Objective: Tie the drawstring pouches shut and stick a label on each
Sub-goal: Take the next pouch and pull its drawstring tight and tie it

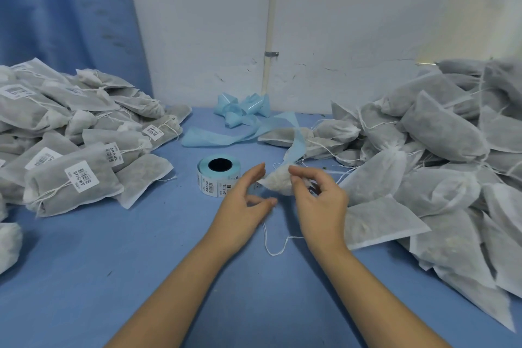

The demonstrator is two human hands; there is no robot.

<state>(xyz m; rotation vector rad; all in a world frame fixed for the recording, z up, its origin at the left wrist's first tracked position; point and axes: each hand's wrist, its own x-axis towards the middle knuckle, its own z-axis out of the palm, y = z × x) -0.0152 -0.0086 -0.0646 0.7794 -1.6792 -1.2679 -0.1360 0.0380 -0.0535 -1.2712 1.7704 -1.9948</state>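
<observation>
Both forearms reach in from the near edge and meet at mid-surface, where one pouch [278, 182] is being worked. The right grip [319, 198] has forefinger and thumb curled in on the pouch's gathered white neck and seems to pinch it, though blur softens the fingertips. The left grip [245, 198] is spread, with forefinger and thumb apart. Its forefinger tip touches the neck from the other side and nothing shows held inside. That likely steadies the bunched cloth while the knot is made.

The drawstring [275, 246] hangs slack in a loop on the surface [141, 277] between the wrists, so the tying looks unfinished. Where its ends run under the hands cannot be told.

Just beyond the left fingers stands the label roll [216, 175], close by for the next step. Its spent blue backing strip [240, 127] trails away toward the wall.

Further out, the labelled pile [70, 150] lies on the left with barcodes showing. The unlabelled pile [437, 164] lies on the right, and the pouch's body runs toward it. The sorting suggests work passes from right to left.
</observation>
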